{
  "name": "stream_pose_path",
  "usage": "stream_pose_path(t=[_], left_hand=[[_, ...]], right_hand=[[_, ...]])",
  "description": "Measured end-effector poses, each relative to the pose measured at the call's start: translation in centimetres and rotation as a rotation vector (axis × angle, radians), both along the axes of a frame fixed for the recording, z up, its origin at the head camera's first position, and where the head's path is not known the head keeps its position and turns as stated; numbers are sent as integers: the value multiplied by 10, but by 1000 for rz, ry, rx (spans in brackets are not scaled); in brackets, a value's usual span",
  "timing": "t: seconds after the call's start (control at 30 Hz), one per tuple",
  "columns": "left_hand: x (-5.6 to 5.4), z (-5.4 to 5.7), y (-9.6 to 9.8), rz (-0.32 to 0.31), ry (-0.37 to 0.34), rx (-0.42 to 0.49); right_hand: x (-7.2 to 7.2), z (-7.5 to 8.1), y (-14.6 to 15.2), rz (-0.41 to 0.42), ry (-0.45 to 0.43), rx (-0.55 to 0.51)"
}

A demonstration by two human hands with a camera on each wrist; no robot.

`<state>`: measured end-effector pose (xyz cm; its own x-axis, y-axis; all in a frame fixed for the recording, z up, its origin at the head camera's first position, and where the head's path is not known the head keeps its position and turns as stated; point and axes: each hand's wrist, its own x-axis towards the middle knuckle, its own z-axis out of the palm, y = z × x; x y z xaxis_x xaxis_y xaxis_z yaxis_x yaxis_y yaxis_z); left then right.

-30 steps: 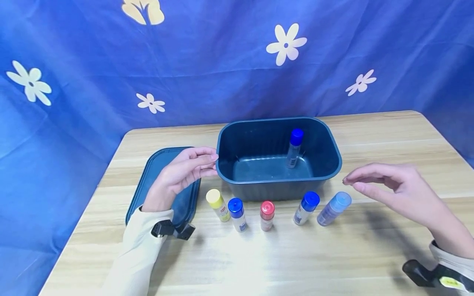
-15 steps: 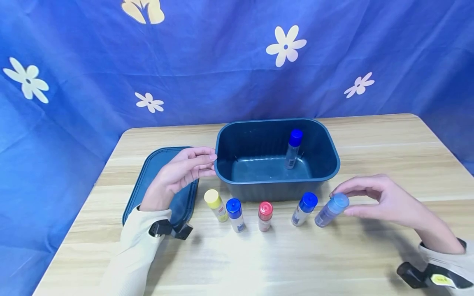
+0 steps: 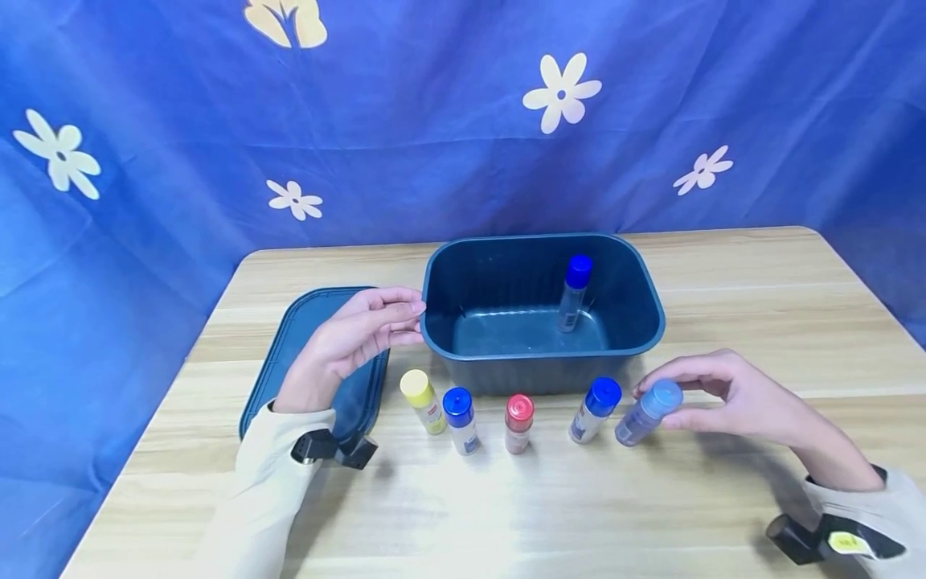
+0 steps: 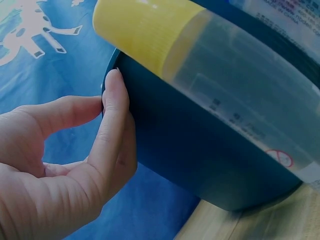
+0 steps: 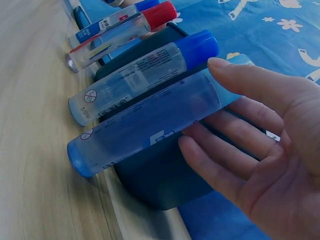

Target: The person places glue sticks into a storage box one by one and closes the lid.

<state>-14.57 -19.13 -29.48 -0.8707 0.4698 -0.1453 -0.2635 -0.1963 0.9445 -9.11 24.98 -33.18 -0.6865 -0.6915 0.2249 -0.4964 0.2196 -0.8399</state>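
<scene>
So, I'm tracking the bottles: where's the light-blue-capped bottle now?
In the head view, the light-blue-capped bottle stands on the table, right of a dark-blue-capped bottle, with the right hand around it.

A creased blue cloth [image 3: 419, 177] hangs behind the table and shows past its left and right edges, printed with pale flowers [image 3: 562, 94] and, far left of centre at the top, a cream tulip-like shape [image 3: 304, 28]. The table [image 3: 752, 314] has light, streaked wood grain and rounded far corners. Light leaves a whitish glare [image 3: 466, 523] near the centre of its near side.
</scene>
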Motion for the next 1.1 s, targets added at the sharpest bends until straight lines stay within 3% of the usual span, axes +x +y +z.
stream_pose_path(t=[0.47, 0.93, 1.1], left_hand=[[1, -1, 1, -13, -6, 24], [-1, -3, 1, -21, -12, 28], [-1, -4, 0, -34, -4, 36]], right_hand=[[2, -1, -1, -4, 59, -47], [2, -1, 1, -69, 11, -76], [3, 0, 2, -55, 19, -145]])
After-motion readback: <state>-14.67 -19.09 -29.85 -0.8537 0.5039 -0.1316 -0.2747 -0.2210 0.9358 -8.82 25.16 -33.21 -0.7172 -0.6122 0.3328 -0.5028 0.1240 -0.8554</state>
